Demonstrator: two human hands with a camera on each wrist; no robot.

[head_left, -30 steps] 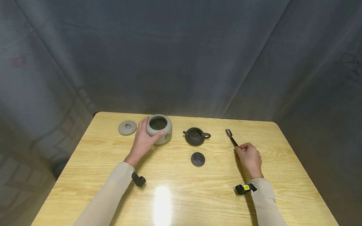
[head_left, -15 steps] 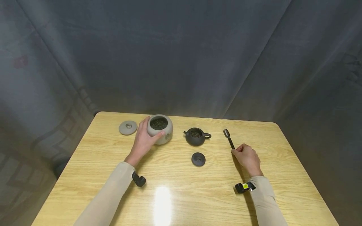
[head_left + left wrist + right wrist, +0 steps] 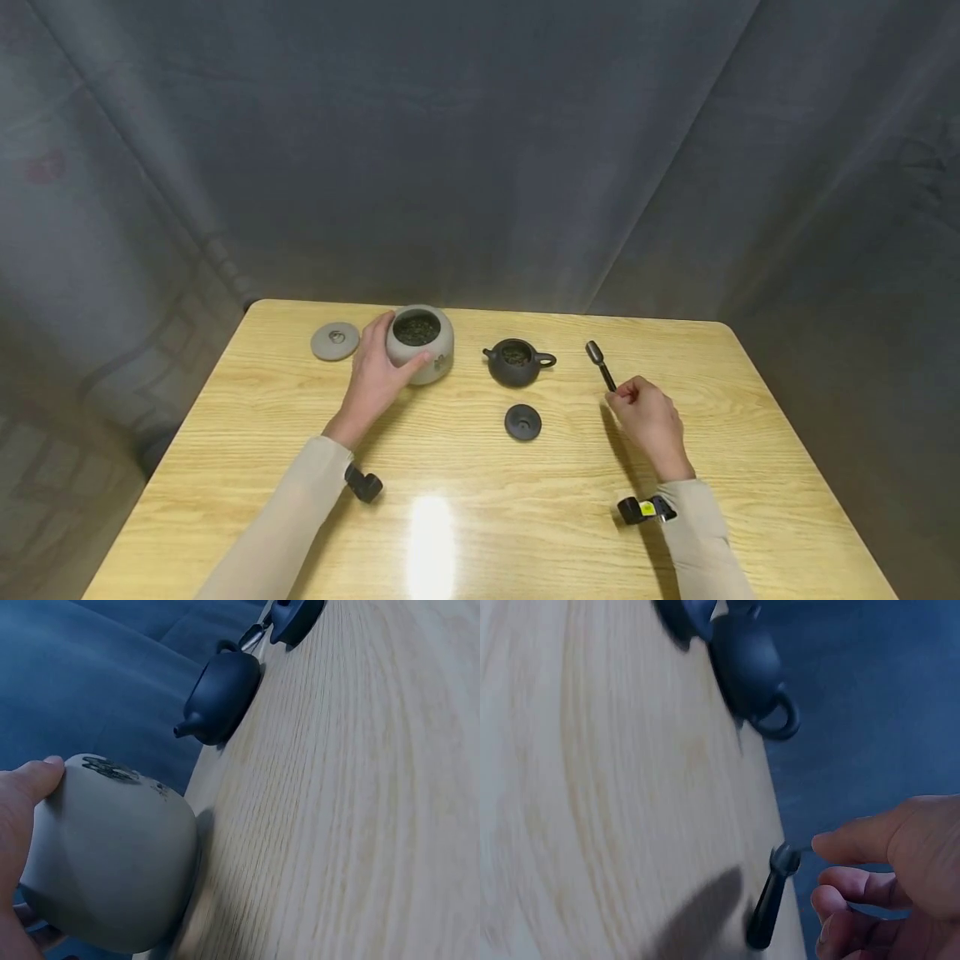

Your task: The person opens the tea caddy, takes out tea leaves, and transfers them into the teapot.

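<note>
My left hand (image 3: 375,367) grips the side of a round grey tea jar (image 3: 442,342), its thumb across the front near the rim. Dark tea leaves (image 3: 417,328) show inside the jar. At the right, my right hand (image 3: 651,423) pinches the black handle of a small metal-tipped tea scoop (image 3: 593,352) between thumb and fingers. The scoop's bowl points away, towards the back of the table. Between the hands stands a dark clay teapot (image 3: 513,375) without its lid, some leaves visible in it. Both wrist views show the teapot too, beyond the hands.
The teapot's dark lid (image 3: 522,422) lies in front of the teapot. A grey jar lid (image 3: 334,342) lies left of the jar. All of this is on a pale wooden table (image 3: 480,508), with a dark grey curtain (image 3: 465,167) hanging behind its far edge.
My right hand and the scoop have shifted slightly left, and the scoop has turned to point more directly away. The hand's shadow sits further from it. My left hand stays on the jar.
</note>
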